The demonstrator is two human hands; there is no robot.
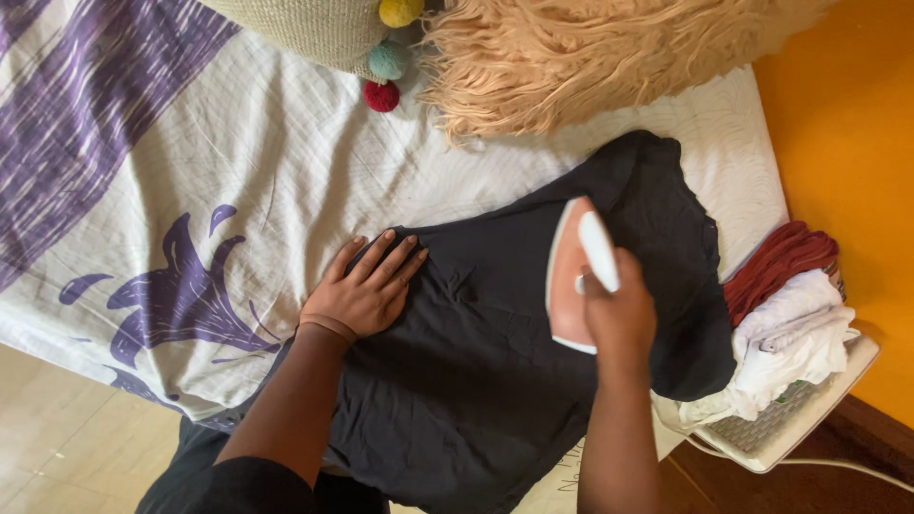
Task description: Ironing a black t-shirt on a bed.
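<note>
Left hand flat, fingers spread on black garment, right hand grip clamped on pink iron

1 head view, looking steeply down, close over bed.

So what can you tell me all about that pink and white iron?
The iron has a pale pink body and a white handle on top, and looks like smooth plastic. It sits soleplate down on the black garment, its pointed tip aimed up toward the shaggy tan cushion. The right hand grips its handle from the back end. No cord shows. The left hand presses the garment flat beside it, not touching it.
</note>
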